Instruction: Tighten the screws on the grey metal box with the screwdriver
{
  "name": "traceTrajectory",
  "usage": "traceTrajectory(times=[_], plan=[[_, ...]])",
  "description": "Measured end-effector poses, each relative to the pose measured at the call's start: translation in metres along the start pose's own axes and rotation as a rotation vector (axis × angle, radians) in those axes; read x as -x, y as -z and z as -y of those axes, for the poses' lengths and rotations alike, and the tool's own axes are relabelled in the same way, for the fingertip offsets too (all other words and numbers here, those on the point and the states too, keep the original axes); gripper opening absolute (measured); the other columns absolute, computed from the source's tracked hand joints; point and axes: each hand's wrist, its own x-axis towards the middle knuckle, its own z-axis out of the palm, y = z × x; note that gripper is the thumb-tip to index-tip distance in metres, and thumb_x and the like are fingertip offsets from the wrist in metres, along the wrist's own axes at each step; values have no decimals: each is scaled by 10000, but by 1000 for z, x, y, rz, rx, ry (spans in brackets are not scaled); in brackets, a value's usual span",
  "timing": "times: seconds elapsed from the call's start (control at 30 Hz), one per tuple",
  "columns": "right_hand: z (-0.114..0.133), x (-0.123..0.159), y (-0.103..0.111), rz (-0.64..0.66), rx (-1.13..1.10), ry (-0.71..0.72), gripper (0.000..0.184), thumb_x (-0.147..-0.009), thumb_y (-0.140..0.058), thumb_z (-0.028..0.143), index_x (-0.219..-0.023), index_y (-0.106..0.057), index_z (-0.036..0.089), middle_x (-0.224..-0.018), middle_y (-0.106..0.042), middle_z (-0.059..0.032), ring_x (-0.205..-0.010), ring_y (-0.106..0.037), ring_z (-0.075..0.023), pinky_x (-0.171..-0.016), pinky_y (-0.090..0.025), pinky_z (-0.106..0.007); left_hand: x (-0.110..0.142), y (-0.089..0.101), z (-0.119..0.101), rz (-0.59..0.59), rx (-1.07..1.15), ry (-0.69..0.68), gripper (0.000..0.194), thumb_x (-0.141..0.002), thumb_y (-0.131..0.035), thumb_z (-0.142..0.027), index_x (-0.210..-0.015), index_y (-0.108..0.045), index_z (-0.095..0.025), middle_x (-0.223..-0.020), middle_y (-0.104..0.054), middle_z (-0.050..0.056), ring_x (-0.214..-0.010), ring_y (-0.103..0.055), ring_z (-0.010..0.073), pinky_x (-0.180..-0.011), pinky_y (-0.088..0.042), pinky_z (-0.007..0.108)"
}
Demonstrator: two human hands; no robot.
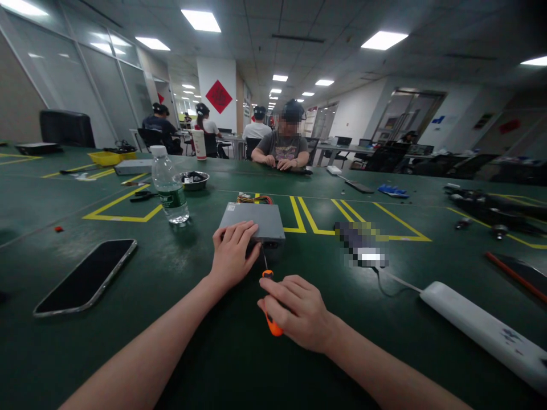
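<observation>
A grey metal computer power supply [265, 218] lies on the green table, with its bundle of coloured cables [256, 199] at the far side. My left hand [233, 253] grips its near left corner, fingers over the top and thumb against the front face. In my right hand [299, 312] is a screwdriver [274, 326] with an orange and black handle, its fingers closed around it. The thin shaft points up and away to the front face of the power supply, close to my left thumb. Whether the tip sits in a screw is too small to tell.
A water bottle [170, 191] and a metal bowl [193, 181] of small parts stand left of the power supply. A phone [88, 276] lies at left. On the right are a white power strip [482, 330] and its cable. Across the table sits a person [284, 145].
</observation>
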Motion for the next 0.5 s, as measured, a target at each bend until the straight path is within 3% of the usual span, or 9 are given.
traceTrajectory(times=[0.2,0.4,0.5], plan=[[7,-5,5,104,2,-5,204,-840,-486,157,-1044,-497,169,-979,-617,-153,-888,-609,-174,-717,-504,-268,0,0,0,-2,-5,-5,339,-840,-458,-311,-1170,-487,-240,-1229,-553,44,-1135,-457,228,-918,-248,427],[1,-4,6,-14,84,-27,126,-832,-567,283,-851,-496,180,-827,-643,-102,-662,-605,-132,-584,-497,-241,1,-2,2,-7,0,-11,339,-828,-467,-307,-1161,-493,-245,-1226,-555,50,-1129,-461,236,-912,-248,432],[-1,-4,7,-1,79,-18,103,-836,-567,252,-840,-496,178,-870,-655,-109,-686,-611,-125,-605,-496,-242,1,-3,2,-11,4,-11,336,-828,-468,-303,-1158,-494,-250,-1229,-552,47,-1131,-457,235,-918,-242,434]])
